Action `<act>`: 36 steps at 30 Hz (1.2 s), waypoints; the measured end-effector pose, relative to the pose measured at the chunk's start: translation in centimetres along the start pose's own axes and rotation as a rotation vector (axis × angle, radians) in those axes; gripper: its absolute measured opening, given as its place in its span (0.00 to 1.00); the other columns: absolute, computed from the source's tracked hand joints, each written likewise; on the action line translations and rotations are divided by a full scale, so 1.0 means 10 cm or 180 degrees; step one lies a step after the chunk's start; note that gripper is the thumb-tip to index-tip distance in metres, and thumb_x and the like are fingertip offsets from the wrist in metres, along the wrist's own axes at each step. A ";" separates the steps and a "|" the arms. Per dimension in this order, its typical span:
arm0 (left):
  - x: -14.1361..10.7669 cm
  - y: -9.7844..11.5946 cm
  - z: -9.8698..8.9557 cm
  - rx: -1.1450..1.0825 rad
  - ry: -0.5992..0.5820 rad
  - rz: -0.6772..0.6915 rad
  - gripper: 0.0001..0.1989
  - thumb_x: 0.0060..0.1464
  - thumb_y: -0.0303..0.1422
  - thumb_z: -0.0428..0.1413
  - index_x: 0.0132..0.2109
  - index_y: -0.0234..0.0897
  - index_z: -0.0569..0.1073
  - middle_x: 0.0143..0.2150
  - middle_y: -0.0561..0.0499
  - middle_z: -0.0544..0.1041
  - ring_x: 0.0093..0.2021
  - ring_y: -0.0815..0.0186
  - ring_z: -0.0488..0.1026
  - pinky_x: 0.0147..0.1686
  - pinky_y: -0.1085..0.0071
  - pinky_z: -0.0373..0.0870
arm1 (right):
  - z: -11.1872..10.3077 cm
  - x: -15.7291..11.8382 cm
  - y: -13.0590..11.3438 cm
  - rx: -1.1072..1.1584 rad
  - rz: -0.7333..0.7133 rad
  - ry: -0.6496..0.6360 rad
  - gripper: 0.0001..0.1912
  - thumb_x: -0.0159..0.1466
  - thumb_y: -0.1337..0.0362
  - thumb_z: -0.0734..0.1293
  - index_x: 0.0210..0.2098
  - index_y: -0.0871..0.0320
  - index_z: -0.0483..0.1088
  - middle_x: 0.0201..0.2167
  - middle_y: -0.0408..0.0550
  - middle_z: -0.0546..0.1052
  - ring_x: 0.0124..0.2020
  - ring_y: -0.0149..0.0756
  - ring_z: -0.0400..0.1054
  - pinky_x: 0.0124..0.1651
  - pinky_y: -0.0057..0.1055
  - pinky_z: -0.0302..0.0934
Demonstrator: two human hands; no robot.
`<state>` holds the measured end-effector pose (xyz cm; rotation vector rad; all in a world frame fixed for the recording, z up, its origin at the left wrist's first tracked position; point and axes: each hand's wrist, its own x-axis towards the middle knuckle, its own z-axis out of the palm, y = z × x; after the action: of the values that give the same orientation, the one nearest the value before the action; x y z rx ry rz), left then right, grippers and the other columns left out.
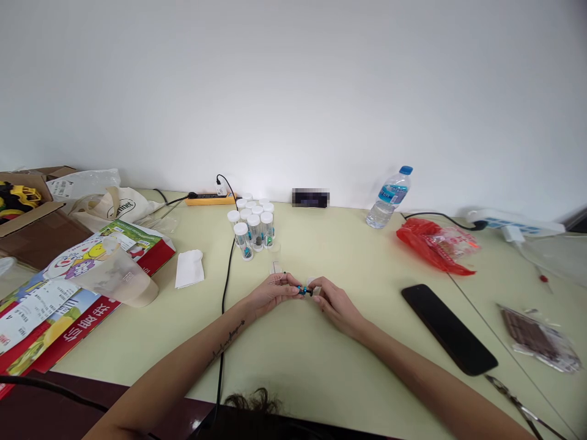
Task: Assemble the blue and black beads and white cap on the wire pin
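Observation:
My left hand (274,292) pinches a small blue-and-black piece (302,291) between thumb and fingertips, low over the table's middle. A thin wire or thread (276,276) shows by its fingers; where it leads I cannot make out. My right hand (337,304) is curled at the black end of the same piece, thumb and index finger closed about it. Behind the left hand lies a white round cap (275,267), and a pale round thing (313,283) is partly hidden behind the right fingers. Several clear tubes with white lids (255,227) stand grouped beyond, small coloured pieces inside.
Left are a folded tissue (189,269), a plastic cup (132,281) on a red printed bag (98,311), and an orange power strip (211,199). Right are a water bottle (389,198), red plastic bag (428,244), phone (448,329) and tweezers (518,400). A black cable (224,299) crosses the table.

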<state>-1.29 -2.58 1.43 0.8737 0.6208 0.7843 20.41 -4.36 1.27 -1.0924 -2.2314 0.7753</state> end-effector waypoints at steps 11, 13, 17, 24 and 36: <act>0.01 -0.03 -0.03 -0.0163 0.0103 0.0048 0.12 0.42 0.28 0.65 0.36 0.29 0.74 0.36 0.47 0.77 0.38 0.67 0.74 0.48 0.68 0.65 | -0.02 0.00 -0.02 -0.0034 -0.0158 0.0028 0.17 0.70 0.56 0.48 0.43 0.55 0.63 0.37 0.47 0.70 0.33 0.34 0.65 0.39 0.30 0.59; 0.02 -0.03 -0.03 -0.0216 0.0111 0.0085 0.12 0.42 0.28 0.65 0.35 0.29 0.74 0.36 0.47 0.77 0.38 0.67 0.74 0.48 0.69 0.65 | -0.02 -0.01 -0.01 0.0022 -0.0189 0.0072 0.16 0.70 0.56 0.49 0.49 0.55 0.61 0.41 0.48 0.70 0.34 0.34 0.66 0.41 0.32 0.59; 0.02 -0.04 -0.04 -0.0306 0.0120 0.0094 0.11 0.43 0.27 0.65 0.35 0.30 0.74 0.34 0.48 0.77 0.37 0.68 0.75 0.46 0.71 0.66 | -0.02 -0.02 0.01 0.0075 -0.0240 0.0045 0.17 0.70 0.55 0.48 0.50 0.54 0.60 0.42 0.48 0.70 0.34 0.34 0.66 0.42 0.32 0.59; 0.04 -0.05 -0.06 -0.0313 0.0157 0.0140 0.10 0.44 0.26 0.64 0.36 0.30 0.74 0.34 0.49 0.76 0.37 0.68 0.75 0.45 0.71 0.67 | -0.01 -0.02 0.01 0.0042 -0.0153 0.0071 0.19 0.70 0.55 0.49 0.57 0.52 0.55 0.44 0.48 0.70 0.31 0.33 0.65 0.40 0.32 0.60; 0.02 -0.02 -0.03 -0.0302 0.0144 0.0105 0.11 0.43 0.26 0.65 0.35 0.30 0.74 0.33 0.49 0.76 0.37 0.67 0.75 0.45 0.71 0.67 | -0.02 -0.02 0.02 0.0035 -0.0198 0.0090 0.21 0.70 0.53 0.47 0.53 0.53 0.61 0.42 0.48 0.71 0.33 0.34 0.68 0.40 0.32 0.62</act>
<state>-1.33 -2.36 1.06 0.7827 0.6053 0.8584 20.77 -4.40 1.16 -1.0177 -2.2240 0.7408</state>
